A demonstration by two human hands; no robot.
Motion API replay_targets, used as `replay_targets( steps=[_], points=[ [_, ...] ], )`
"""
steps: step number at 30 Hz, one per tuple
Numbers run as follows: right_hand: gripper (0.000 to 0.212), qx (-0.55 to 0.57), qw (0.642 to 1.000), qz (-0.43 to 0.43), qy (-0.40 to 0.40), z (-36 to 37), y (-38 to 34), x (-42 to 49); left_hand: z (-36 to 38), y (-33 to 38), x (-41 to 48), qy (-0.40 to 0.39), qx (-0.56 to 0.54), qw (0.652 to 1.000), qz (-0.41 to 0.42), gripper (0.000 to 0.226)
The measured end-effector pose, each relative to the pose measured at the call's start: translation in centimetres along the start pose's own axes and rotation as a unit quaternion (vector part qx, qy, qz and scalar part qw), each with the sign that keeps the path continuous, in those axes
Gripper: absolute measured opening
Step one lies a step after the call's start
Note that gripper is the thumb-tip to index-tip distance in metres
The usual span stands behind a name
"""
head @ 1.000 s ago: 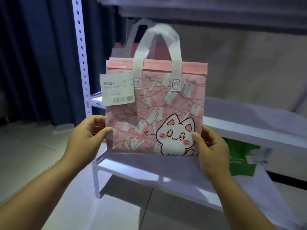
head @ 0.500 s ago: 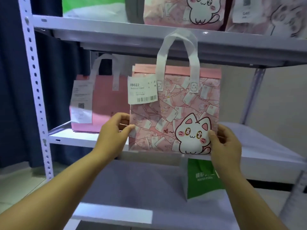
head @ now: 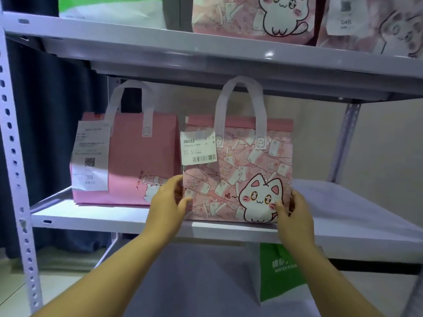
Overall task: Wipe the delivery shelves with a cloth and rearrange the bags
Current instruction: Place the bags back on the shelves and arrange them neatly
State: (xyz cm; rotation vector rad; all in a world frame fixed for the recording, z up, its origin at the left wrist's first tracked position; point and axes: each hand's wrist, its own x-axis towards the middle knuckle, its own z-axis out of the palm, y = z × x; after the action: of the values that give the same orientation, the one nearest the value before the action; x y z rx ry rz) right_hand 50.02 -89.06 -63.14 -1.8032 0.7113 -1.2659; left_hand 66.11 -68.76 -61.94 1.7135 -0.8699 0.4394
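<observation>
Pink cat bag (head: 238, 179): upright between the fingers, handles up.
Left hand (head: 169, 202): pinches its left edge.
Right hand (head: 294, 218): pinches its right edge.

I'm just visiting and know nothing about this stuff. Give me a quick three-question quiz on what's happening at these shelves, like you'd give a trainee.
1. True or false: the left hand and right hand hold the cat-print bag by its white handles.
2. The code on that bag's label reads: A) J8022 B) 366 C) G48
3. Fill in: on the middle shelf, the plain pink bag stands to the cat-print bag's ____.
Key: 1 false, they grip its lower sides; 2 A; 3 left.
</observation>
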Motion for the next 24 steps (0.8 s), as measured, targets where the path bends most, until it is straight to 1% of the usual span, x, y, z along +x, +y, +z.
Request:
replay_targets(
  steps=[2, 5, 8, 9, 12, 14, 19, 24],
  points=[
    [0.029, 0.0, 1.0, 0.003, -0.002, 0.6, 0.4, 0.5, 0.5, -0.5, 0.4, 0.021, -0.007, 1.0, -0.017, 0.038],
    [0.022, -0.009, 1.0, -0.005, -0.01, 1.5, 0.7, 1.1, 1.2, -1.3, 1.1, 0.032, 0.002, 0.999, -0.021, 0.034],
    [0.014, -0.02, 0.999, -0.009, -0.023, 2.3, 1.4, 1.5, 1.7, -2.0, 1.4, 0.035, 0.028, 0.999, -0.015, 0.04],
    [0.014, -0.022, 0.999, -0.011, -0.029, 2.6, 1.6, 1.6, 1.8, -2.3, 1.4, 0.035, 0.04, 0.998, -0.014, 0.043],
    [0.027, -0.027, 0.998, -0.027, -0.043, 3.0, 2.3, 1.8, 2.4, -3.0, 0.9, 0.035, 0.072, 0.997, 0.008, 0.053],
    [0.029, -0.029, 0.998, -0.036, -0.052, 3.0, 2.5, 1.9, 2.8, -3.3, 0.5, 0.043, 0.078, 0.996, 0.015, 0.055],
    [0.036, -0.043, 0.996, -0.041, -0.069, 3.0, 2.8, 2.3, 3.2, -3.4, 0.4, 0.066, 0.081, 0.994, 0.026, 0.055],
    [0.041, -0.025, 0.997, -0.021, -0.071, 2.4, 2.6, 2.4, 2.9, -3.1, 0.1, 0.055, 0.1, 0.993, 0.018, 0.05]
  ],
)
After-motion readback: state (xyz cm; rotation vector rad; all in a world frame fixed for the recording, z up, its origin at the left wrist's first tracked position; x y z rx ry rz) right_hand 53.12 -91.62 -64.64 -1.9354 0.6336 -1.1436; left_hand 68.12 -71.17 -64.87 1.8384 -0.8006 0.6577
